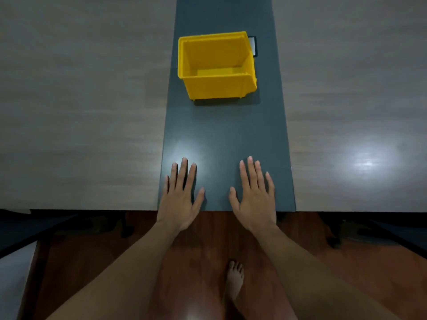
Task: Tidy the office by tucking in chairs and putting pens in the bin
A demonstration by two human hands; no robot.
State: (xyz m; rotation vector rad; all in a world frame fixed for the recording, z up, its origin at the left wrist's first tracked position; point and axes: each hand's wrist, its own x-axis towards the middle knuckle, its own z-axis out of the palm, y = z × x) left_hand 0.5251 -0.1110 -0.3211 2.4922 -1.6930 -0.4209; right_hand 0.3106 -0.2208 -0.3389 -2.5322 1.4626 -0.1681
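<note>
A yellow plastic bin (217, 87) stands upright on the dark grey centre strip of the table (226, 135), with nothing visible inside it. My left hand (179, 199) lies flat, fingers spread, at the table's near edge. My right hand (255, 198) lies flat beside it, also empty. Both are well short of the bin. No pens are in view. Dark chair parts (34, 229) show under the table at the lower left, and a similar chair part (392, 232) at the lower right.
Wood-grain table panels (80, 112) flank the dark strip on both sides. A small dark flat object (253, 46) peeks out behind the bin's right rear corner. Below the table edge are a reddish wooden floor (196, 262) and my bare foot (234, 280).
</note>
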